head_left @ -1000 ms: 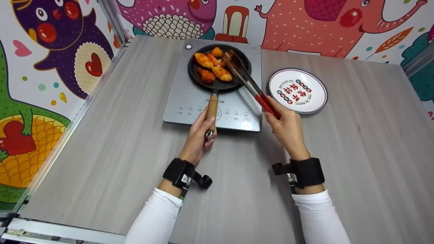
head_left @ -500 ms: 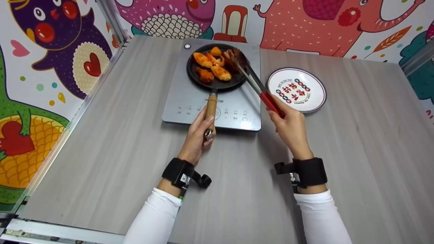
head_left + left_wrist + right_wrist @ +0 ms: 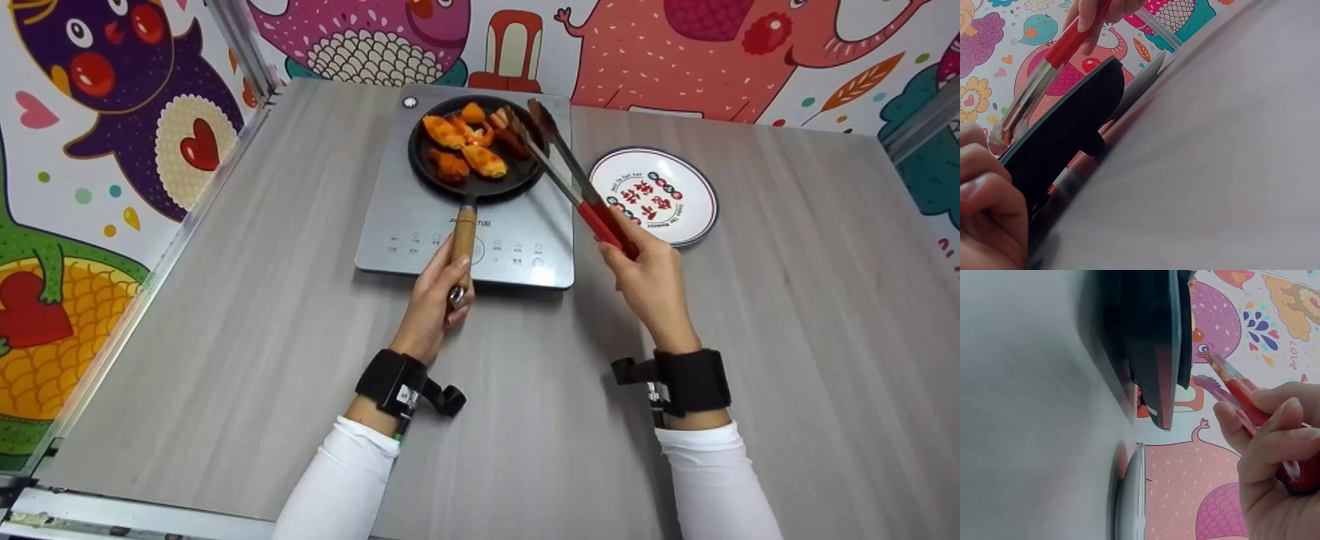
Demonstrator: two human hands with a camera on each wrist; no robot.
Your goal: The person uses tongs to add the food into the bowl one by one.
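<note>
My left hand (image 3: pixel 439 300) grips the wooden handle (image 3: pixel 464 236) of a small black frying pan (image 3: pixel 480 189). Orange-yellow food pieces (image 3: pixel 486 161) lie in the pan, with dark reddish pieces (image 3: pixel 512 141) at its right side. Red-handled metal tongs (image 3: pixel 577 191) are held in my right hand (image 3: pixel 651 281). Their arms stand spread, one tip by the dark reddish pieces, the other over the pan's right rim. In the right wrist view, the fingers of my right hand curl round the tongs' red handles (image 3: pixel 1248 402); food in the pan is hidden there.
The pan stands on a flat grey induction cooker (image 3: pixel 397 217). To its right lies a white plate (image 3: pixel 694 199) with red lettering, partly behind my right hand and the tongs. Cartoon-printed walls (image 3: pixel 682 52) border the grey wood-grain table (image 3: pixel 247 300).
The tongs' arms have spread wider, and their tips have shifted right, away from the dark reddish pieces. My right hand has moved slightly right. My left hand keeps its grip.
</note>
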